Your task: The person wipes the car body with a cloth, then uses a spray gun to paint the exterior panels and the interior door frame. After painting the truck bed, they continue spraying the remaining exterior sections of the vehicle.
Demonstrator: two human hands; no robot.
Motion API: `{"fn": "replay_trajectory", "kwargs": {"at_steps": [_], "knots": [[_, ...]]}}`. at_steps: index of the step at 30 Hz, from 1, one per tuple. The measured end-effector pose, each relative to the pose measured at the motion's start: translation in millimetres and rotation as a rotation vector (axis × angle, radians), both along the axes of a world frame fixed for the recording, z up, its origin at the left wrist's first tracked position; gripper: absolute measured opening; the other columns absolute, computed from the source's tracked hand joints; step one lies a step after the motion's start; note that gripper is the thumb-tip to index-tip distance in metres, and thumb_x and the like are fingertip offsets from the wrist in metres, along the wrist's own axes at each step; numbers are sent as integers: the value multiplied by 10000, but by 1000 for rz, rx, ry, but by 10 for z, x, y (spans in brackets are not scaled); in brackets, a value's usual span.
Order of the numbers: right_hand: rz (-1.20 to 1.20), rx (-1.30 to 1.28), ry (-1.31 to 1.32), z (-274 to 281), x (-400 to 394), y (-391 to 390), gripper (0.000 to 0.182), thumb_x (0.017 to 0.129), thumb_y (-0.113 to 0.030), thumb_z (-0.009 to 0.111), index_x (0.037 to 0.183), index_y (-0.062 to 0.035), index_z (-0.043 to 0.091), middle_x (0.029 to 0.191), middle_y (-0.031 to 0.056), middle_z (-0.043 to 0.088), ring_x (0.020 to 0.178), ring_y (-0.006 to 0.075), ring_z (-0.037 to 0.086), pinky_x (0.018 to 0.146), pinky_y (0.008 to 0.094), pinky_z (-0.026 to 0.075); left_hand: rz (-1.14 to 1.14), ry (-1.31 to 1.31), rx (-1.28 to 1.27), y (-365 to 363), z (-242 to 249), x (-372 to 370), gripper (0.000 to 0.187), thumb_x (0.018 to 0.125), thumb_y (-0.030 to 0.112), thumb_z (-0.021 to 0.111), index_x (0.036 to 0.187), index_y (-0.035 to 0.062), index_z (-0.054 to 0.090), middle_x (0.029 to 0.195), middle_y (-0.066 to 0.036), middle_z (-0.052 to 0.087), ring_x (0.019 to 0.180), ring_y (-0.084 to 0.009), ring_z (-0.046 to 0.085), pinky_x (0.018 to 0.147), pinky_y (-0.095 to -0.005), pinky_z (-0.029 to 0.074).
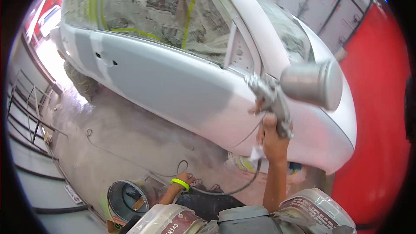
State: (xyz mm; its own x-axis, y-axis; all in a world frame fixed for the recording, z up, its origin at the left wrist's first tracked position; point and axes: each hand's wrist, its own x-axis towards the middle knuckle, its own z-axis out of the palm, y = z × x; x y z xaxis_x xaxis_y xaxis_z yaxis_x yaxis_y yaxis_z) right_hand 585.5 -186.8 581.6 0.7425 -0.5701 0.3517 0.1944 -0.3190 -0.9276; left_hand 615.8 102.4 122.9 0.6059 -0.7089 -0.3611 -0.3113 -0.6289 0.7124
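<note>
My right hand (272, 141) is wrapped round the handle of a metallic spray gun (274, 104), held up in front of the car's side. A silvery paint cup (311, 84) sits on the gun, tilted sideways. From the base of the handle a dark air hose (242, 187) curves down and left. Low in the view, my left hand (186, 179), with a yellow-green wristband, is closed at the hose; its fingers are partly hidden. The car body (169, 84) has white and light grey patches, and newspaper (160, 8) with yellow-green tape covers its window.
A bucket (113, 199) with a stick inside stands at lower left. The thin hose (117, 158) trails over the concrete floor. Metal railings (30, 117) line the left wall; a red surface (375, 104) lies at right. Respirator cartridges (318, 206) block the bottom edge.
</note>
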Motion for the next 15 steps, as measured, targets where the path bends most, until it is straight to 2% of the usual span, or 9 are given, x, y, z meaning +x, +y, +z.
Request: {"fn": "replay_trajectory", "kwargs": {"at_steps": [3,4,6,9,10,12,15], "knots": [[81,18,83,-598,-268,-114,418,1009,-361,657,1175,20,700,899,30,714,719,81,555,647,267,464,-17,-50,75,-26,141,-71,454,952,508,605,929,81,758,855,-202,731,867,-426,698,801,-509,536],[97,23,93,-839,-329,-119,398,1006,-344,665,1156,22,702,888,30,710,726,81,561,652,273,470,-28,-45,118,-45,278,-90,450,949,504,611,944,78,755,894,-218,729,891,-447,690,815,-521,535],[122,33,126,-1241,-478,-140,358,999,-312,680,1118,25,705,865,31,701,739,82,575,663,287,481,-10,-52,139,-35,235,-154,444,950,499,612,951,79,754,905,-222,729,891,-450,690,814,-523,537],[174,68,247,-1419,-664,-63,293,980,-258,714,1055,24,709,852,35,704,752,101,613,682,287,497,25,-109,110,-49,96,-284,449,947,505,621,962,77,753,910,-225,728,890,-452,691,806,-528,542],[171,114,167,-1578,-671,-15,259,963,-233,731,1008,21,706,857,41,718,752,123,649,695,285,514,27,-123,133,-73,177,-294,453,947,509,623,960,75,752,907,-224,728,884,-450,693,801,-529,543],[214,73,235,-1662,-776,11,255,955,-227,739,1012,19,706,864,53,725,776,124,665,717,292,526,42,-71,163,-156,388,-318,472,950,523,617,969,72,755,895,-228,725,871,-448,695,792,-526,546],[293,23,375,-1826,-899,34,280,941,-234,752,1059,17,709,888,68,732,817,137,679,753,310,537,-17,-104,163,-250,454,-341,506,954,544,605,961,60,753,882,-230,725,857,-447,695,780,-521,549]]}}
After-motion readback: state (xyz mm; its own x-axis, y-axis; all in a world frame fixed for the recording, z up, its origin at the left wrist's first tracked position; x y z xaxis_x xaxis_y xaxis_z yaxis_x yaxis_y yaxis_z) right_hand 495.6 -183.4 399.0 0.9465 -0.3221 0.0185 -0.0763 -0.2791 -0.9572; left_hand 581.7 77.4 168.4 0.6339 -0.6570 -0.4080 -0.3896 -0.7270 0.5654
